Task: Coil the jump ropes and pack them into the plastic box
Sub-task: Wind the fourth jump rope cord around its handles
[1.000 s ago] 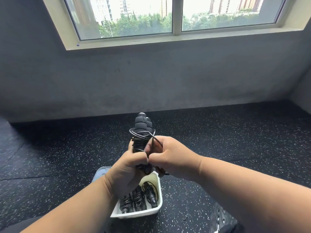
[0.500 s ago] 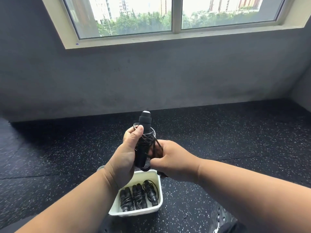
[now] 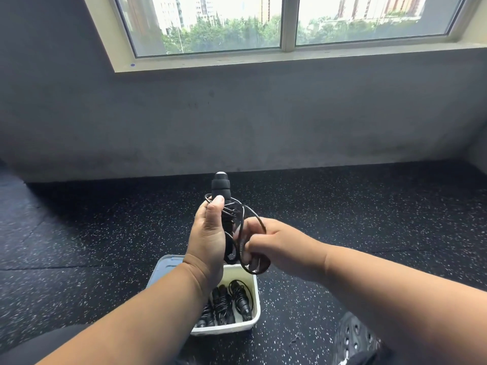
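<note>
Rope handles (image 3: 220, 191) are gripped upright by left hand (image 3: 208, 241); cord (image 3: 253, 219) is pinched by right hand (image 3: 279, 246), above box (image 3: 253, 293) on speckled floor (image 3: 105, 233) under window (image 3: 287, 22).

The plastic box (image 3: 251, 321) lies open-topped; coiled jump ropes (image 3: 224, 304) fill its near half. Both forearms cross above it. Speckled floor (image 3: 342, 219) around lies bare.

Below you the floor (image 3: 105, 233) is black rubber matting flecked with white, with seams running across it, and it runs back to the foot of a grey wall. A white plastic box (image 3: 226, 328) sits directly on it, close in front of you, with coiled black jump ropes (image 3: 224, 304) lying side by side inside. At the lower right a black perforated shoe (image 3: 355, 338) rests on the matting, near the box.
</note>
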`<move>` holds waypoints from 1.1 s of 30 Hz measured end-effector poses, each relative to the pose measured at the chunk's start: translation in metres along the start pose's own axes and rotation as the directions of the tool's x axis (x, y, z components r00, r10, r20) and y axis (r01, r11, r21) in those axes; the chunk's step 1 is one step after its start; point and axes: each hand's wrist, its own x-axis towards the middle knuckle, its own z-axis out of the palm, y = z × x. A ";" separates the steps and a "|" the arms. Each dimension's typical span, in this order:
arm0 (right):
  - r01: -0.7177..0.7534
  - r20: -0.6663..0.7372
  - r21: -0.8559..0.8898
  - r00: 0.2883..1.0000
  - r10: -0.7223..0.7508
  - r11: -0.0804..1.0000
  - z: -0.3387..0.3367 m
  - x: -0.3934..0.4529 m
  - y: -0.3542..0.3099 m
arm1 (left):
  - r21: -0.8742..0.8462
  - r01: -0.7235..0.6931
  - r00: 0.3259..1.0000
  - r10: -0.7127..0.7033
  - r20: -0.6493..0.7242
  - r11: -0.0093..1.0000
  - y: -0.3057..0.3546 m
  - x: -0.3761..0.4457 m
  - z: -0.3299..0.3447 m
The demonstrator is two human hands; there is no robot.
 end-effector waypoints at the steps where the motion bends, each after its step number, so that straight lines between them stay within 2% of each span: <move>1: -0.028 -0.007 0.036 1.000 0.029 0.999 -0.001 0.000 -0.001 | -0.004 0.024 1.000 -0.024 0.005 1.000 0.000 0.001 -0.002; 5: -0.042 -0.082 0.099 0.995 0.050 0.994 0.000 -0.001 0.000 | -0.030 0.056 0.998 -0.057 -0.016 0.998 -0.003 0.007 -0.007; 9: -0.045 -0.037 0.415 0.997 0.067 0.908 -0.001 -0.001 -0.003 | -0.022 0.054 0.998 -0.055 -0.009 0.998 -0.003 0.007 -0.007; 10: -0.044 -0.046 0.442 0.996 0.071 0.896 0.000 -0.002 -0.005 | -0.009 0.066 0.998 -0.066 -0.020 0.998 -0.003 0.007 -0.008; 15: 0.116 -0.246 0.321 0.969 -0.035 0.940 0.010 -0.004 -0.009 | -0.025 0.135 0.990 -0.136 -0.033 0.991 -0.002 0.001 0.000; 18: 0.199 -0.306 0.332 0.947 -0.094 0.922 0.024 0.000 -0.008 | -0.085 0.196 0.980 -0.194 0.030 0.977 -0.005 -0.003 0.010; 20: 0.236 -0.391 0.331 0.915 -0.095 0.914 0.031 0.005 -0.002 | -0.140 0.214 0.977 -0.209 0.049 0.967 -0.008 -0.006 0.015; 24: 0.213 -0.565 0.233 0.824 -0.046 0.949 0.035 0.016 0.014 | -0.235 0.180 0.979 -0.196 -0.049 0.955 -0.012 -0.009 0.022; 27: 0.160 -0.570 0.159 0.820 -0.042 0.974 0.037 0.018 0.020 | -0.242 0.174 0.977 -0.199 -0.082 0.954 -0.015 -0.010 0.023; 33: 0.012 -0.403 -0.034 0.915 -0.025 0.999 0.033 0.014 0.012 | -0.251 0.186 0.971 -0.216 -0.101 0.950 -0.013 -0.005 0.013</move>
